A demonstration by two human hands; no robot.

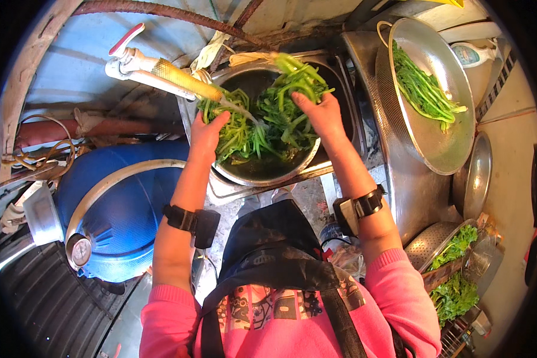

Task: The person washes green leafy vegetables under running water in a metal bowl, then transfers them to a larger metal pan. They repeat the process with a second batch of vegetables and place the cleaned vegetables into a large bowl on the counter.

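Observation:
A round metal basin [268, 182] filled with water and leafy greens sits in the sink [356, 121] before me. My left hand [207, 133] grips a tangle of green stems [238, 138] at the basin's left side. On the other side, my right hand [321, 114] holds a bunch of leafy greens [288, 87], its thick stem ends pointing up and away, slightly blurred. Between the two hands, water streams from a yellow hose [190, 80] onto the greens. That hose is fitted on a faucet [127, 62] with a red-topped lever. Some of my fingers are hidden by leaves.
At right, a large mesh strainer [447, 138] holding a bunch of greens [423, 89] rests on the steel counter [411, 192]. Nearer me are a perforated colander [423, 244] and more leafy greens [454, 293]. A big blue barrel [116, 201] stands left, with a metal dipper [44, 212] beside it.

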